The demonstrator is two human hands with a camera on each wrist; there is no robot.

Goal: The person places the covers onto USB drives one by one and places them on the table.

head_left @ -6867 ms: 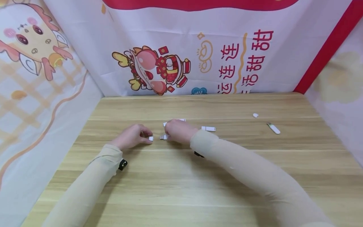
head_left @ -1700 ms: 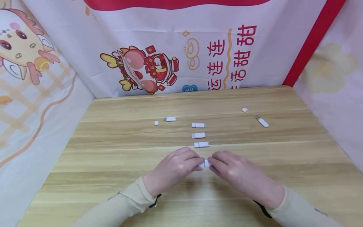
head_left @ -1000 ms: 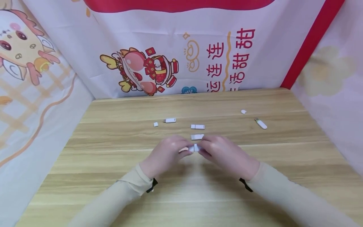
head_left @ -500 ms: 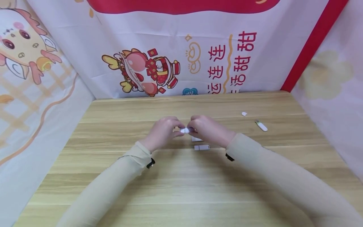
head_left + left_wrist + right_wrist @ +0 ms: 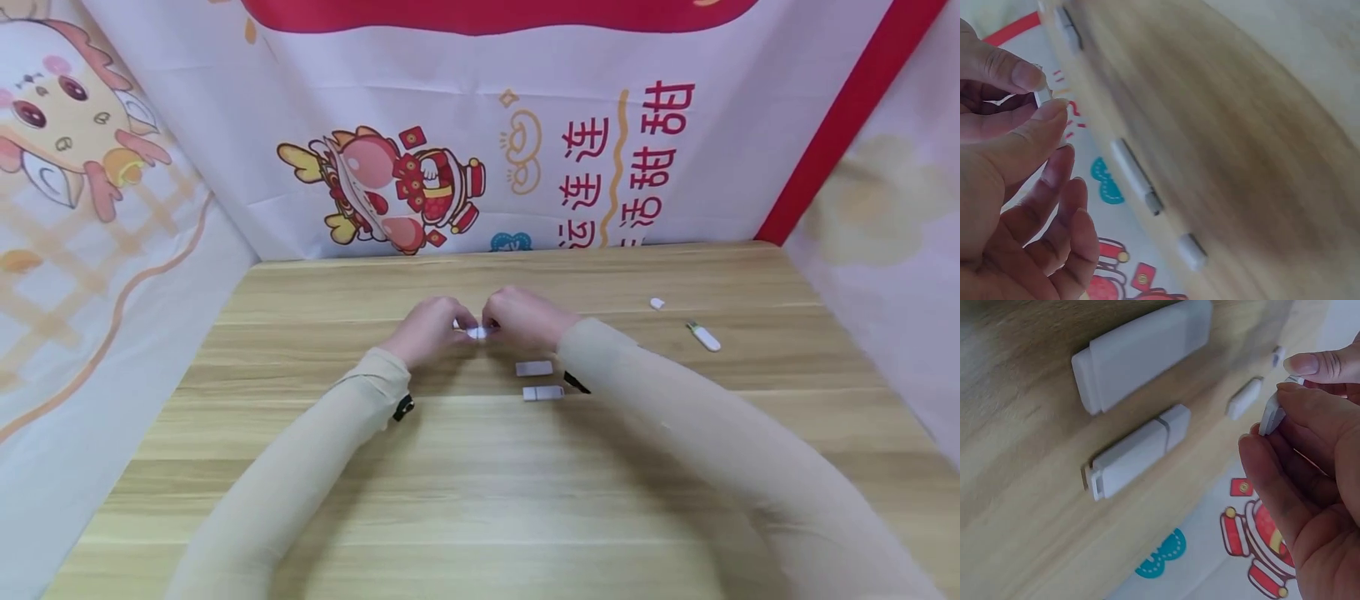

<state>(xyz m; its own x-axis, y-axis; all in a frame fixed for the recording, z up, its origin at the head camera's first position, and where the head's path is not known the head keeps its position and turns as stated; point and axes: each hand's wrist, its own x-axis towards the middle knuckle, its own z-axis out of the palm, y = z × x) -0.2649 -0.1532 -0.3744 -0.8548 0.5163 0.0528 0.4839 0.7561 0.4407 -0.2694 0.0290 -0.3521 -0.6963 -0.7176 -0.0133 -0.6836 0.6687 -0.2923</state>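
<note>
In the head view, a white USB stick (image 5: 478,332) sits crosswise over the tabletop (image 5: 450,483), left hand (image 5: 429,330) at one end, right hand (image 5: 528,318) at the other, equally near. The left wrist view shows the left thumb and forefinger pinching it, other fingers loosely bent; the right wrist view shows a matching right-hand pinch.
</note>
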